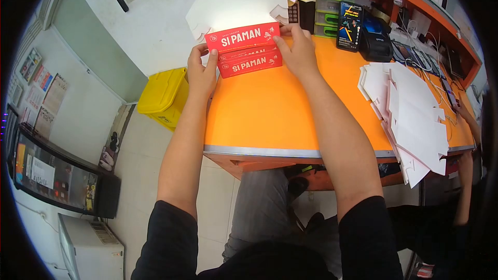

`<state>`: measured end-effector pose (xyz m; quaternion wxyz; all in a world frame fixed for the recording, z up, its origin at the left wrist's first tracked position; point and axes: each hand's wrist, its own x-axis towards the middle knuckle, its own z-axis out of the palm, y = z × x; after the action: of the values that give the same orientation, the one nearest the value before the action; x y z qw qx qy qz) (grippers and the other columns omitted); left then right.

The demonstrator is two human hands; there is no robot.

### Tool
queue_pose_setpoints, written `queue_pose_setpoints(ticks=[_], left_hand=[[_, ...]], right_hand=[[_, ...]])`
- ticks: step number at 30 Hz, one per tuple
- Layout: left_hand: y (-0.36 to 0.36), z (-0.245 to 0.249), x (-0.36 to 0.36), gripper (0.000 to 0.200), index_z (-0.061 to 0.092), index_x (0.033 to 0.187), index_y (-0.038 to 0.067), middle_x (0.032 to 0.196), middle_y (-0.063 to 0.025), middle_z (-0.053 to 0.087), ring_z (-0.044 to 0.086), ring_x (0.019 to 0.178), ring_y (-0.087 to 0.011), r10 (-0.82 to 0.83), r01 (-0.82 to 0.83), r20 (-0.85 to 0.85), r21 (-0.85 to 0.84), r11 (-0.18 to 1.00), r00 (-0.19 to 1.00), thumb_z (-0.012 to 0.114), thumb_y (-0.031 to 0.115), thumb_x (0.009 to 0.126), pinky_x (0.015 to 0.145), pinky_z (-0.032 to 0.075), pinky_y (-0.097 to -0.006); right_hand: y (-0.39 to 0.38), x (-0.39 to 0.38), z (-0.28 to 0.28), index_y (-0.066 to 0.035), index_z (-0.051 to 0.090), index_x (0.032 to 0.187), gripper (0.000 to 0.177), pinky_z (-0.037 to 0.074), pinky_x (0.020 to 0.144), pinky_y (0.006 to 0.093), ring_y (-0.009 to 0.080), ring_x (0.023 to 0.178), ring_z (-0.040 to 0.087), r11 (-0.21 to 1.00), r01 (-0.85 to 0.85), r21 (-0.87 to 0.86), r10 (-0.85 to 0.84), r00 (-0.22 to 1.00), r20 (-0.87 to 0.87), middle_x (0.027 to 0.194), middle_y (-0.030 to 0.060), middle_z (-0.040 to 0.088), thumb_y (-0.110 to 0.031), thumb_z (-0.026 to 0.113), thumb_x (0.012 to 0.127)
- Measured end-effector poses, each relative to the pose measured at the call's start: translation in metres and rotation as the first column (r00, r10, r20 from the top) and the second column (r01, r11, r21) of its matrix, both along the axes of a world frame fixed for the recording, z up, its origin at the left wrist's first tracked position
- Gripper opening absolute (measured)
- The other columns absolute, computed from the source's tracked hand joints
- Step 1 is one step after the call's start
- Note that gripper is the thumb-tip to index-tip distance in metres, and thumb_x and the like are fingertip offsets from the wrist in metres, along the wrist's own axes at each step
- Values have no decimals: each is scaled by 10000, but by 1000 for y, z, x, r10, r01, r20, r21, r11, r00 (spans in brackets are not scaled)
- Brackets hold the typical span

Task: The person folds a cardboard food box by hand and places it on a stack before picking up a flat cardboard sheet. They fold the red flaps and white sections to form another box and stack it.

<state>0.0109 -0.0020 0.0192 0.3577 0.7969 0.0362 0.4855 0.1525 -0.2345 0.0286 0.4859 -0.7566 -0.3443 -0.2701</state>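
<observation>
A red and white cardboard box printed "SI PAMAN" is held at the far left corner of the orange table, its white lid flap standing up. My left hand grips the box's left end, thumb on the red front panel. My right hand pinches its right end with fingers on the upper red panel. A second red "SI PAMAN" panel sits just below the first, between my hands.
A stack of flat white box blanks lies at the table's right. A phone, a black device and green drawers stand at the back. A yellow bin sits on the floor left of the table. Another person's arm shows at the right edge.
</observation>
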Motion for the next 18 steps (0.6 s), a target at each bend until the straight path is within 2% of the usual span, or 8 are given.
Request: queue_pose_setpoints(ticks=[3, 8, 11, 16, 18], left_hand=[[4, -1, 0, 334, 634, 1177, 17, 1140, -142, 672, 595, 1118, -279, 49, -48, -27, 39, 998, 998, 660, 298, 1000, 975, 463, -430], [8, 1, 1, 302, 654, 1132, 20, 1162, -137, 664, 580, 1110, -303, 45, -42, -28, 100, 994, 999, 666, 282, 982, 963, 445, -441], [14, 5, 3, 263, 664, 1111, 26, 1181, -137, 668, 571, 1125, -328, 121, -144, 85, 367, 919, 989, 647, 254, 983, 992, 418, -451], [9, 8, -1, 231, 677, 1112, 45, 1209, -124, 672, 565, 1135, -335, 92, -93, 17, 328, 940, 996, 627, 233, 989, 1018, 389, -455], [11, 11, 0, 231, 682, 1120, 54, 1213, -115, 673, 558, 1153, -329, 65, -60, -6, 312, 948, 998, 631, 237, 989, 1028, 383, -448]], right_hand=[[-1, 1, 0, -126, 624, 1099, 262, 313, 1028, 465, 245, 1139, 540, 1000, 13, 19, -14, 1000, 27, 1085, 14, 712, -301, 736, 939], [-4, 1, 1, -126, 598, 1106, 279, 298, 1024, 471, 267, 1139, 520, 998, 7, -55, -2, 997, 81, 1098, 19, 710, -302, 735, 937], [-7, -1, 4, -124, 576, 1113, 301, 296, 1022, 475, 280, 1145, 511, 997, -2, -83, 11, 994, 112, 1105, 36, 698, -287, 744, 923], [-16, -4, 7, -115, 561, 1157, 367, 307, 1011, 461, 269, 1116, 523, 990, -10, -139, 31, 988, 149, 1130, 52, 656, -279, 754, 892], [-16, -1, 9, -112, 549, 1123, 367, 305, 1006, 470, 285, 1105, 518, 989, -42, -141, 67, 983, 171, 1101, 61, 654, -256, 776, 873]])
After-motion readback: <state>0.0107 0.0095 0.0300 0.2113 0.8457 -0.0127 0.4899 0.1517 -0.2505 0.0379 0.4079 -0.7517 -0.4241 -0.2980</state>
